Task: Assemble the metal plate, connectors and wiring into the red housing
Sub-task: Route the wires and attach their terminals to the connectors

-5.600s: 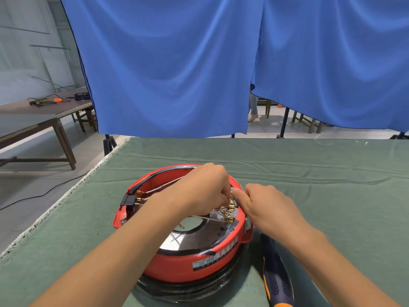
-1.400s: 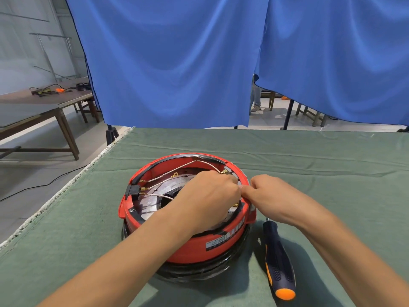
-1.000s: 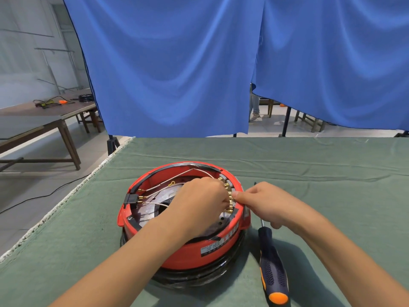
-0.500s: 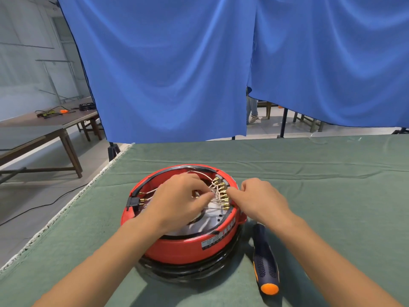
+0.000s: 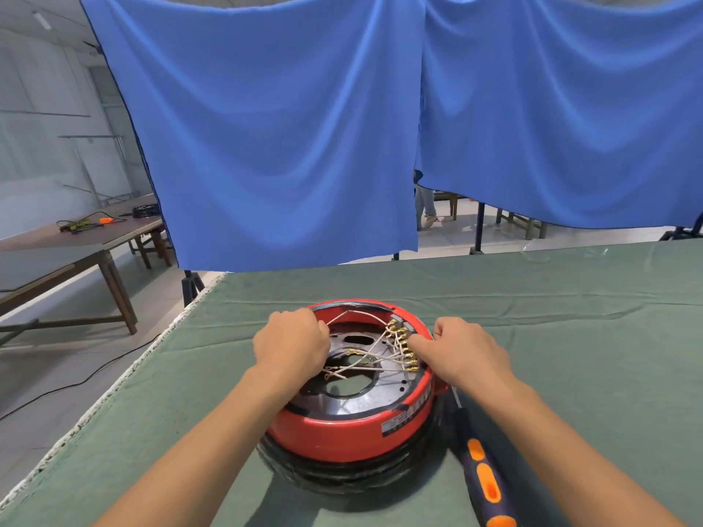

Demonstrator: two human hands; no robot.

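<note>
My right hand (image 5: 466,353) sits at the red housing (image 5: 353,431)'s three o'clock rim, its fingers curled, fingertips touching the brass connectors (image 5: 405,348) there. My left hand (image 5: 291,346), clenched at nine o'clock, seems to grip the white wires (image 5: 365,359), which run across the metal plate (image 5: 342,397) toward three.

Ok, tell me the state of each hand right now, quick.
Left hand: fingers curled at the white wires inside the red housing; the grip itself is hidden.
Right hand: curled, its fingertips at the brass connectors; whether it pinches one cannot be told.
</note>
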